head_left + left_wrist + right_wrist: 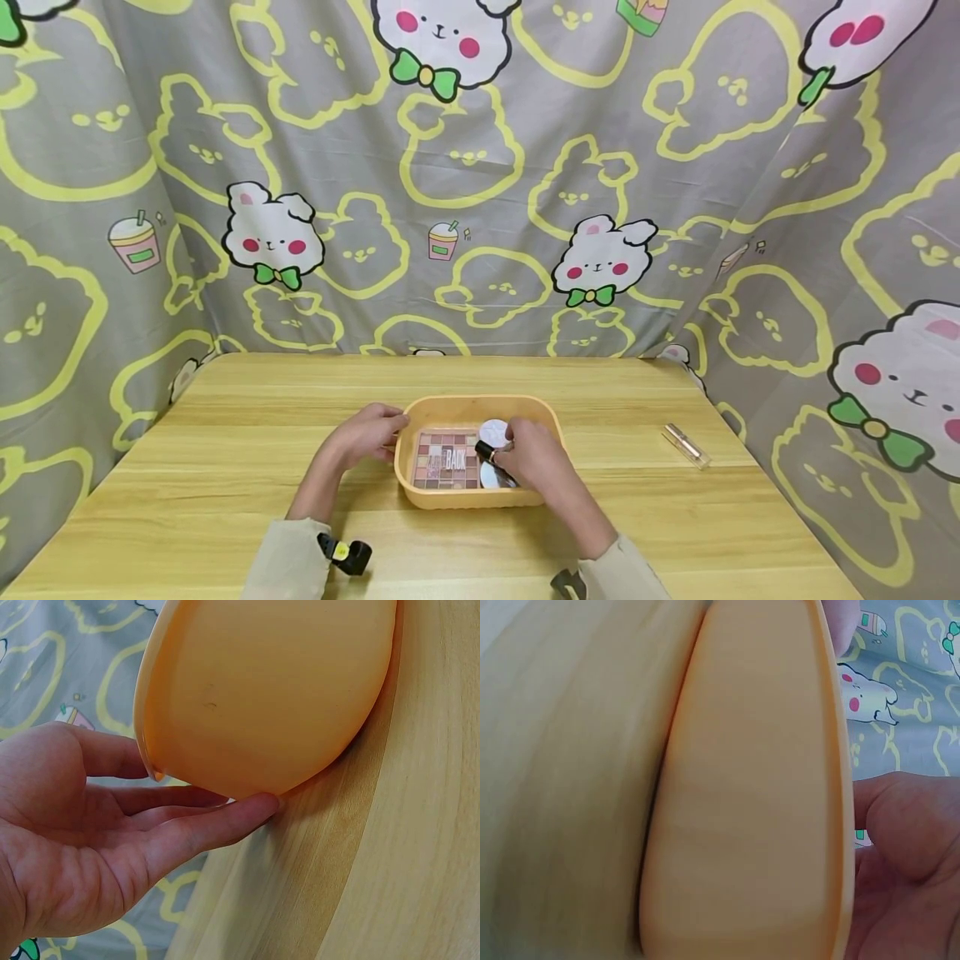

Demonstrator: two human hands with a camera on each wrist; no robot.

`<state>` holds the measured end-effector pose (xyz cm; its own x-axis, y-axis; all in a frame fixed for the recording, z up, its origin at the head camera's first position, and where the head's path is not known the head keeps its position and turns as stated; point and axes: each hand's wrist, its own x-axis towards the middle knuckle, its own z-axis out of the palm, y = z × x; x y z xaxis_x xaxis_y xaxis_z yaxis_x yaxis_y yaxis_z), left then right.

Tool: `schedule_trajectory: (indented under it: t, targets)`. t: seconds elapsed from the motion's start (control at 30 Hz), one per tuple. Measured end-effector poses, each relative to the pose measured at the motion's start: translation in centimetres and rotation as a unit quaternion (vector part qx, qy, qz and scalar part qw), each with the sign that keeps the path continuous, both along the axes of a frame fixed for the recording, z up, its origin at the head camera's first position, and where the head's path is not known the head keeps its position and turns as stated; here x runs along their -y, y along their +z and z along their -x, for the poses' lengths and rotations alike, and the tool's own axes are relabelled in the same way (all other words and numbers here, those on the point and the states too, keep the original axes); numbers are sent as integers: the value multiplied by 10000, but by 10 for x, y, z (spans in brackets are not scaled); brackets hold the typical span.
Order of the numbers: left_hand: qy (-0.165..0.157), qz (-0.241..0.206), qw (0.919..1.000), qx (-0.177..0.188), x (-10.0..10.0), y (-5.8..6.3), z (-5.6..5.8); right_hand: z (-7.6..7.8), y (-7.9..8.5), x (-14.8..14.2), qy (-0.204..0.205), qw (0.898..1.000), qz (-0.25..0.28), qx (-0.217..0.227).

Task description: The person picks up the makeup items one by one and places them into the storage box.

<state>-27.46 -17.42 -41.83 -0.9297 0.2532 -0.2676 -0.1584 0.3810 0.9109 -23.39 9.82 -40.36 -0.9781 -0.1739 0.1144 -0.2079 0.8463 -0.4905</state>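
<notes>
A shallow orange plastic basket [480, 498] stands on the table. Inside it, on the left, lies an eyeshadow palette [442, 467] with many small colour squares and the letters "BACK". Two round white compacts, the far one [493, 432] and the near one [489, 477], sit to its right, partly hidden. My right hand [534, 457] reaches over the basket and holds a black-capped cosmetic tube [486, 452] above the compacts. At the basket's left end, my left hand [369, 435] holds the rim, its thumb against the outer wall in the left wrist view.
A slim clear cosmetic tube [686, 446] with a pale gold part lies by itself on the right of the wooden table [247, 433]. A grey curtain [480, 208] with yellow and white cartoon figures hangs behind and at both sides.
</notes>
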Motion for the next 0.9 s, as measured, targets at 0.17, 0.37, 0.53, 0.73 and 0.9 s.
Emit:
schedule_trajectory:
  t: [0.17,0.37,0.53,0.73,0.9]
  targets:
    - [7,-10,10000,1,0,0,0,0,6,-4,-31,9999,142,54]
    - [14,-20,10000,10,0,0,0,1,14,-11,-175,9995,247,-69]
    - [41,-5,10000,6,0,-1,0,2,17,-19,-293,9989,372,-56]
    - [54,-16,10000,20,-1,-1,0,4,21,-29,-482,9978,457,-42]
    - [41,15,10000,10,-1,0,0,6,24,-37,-651,9960,607,95]
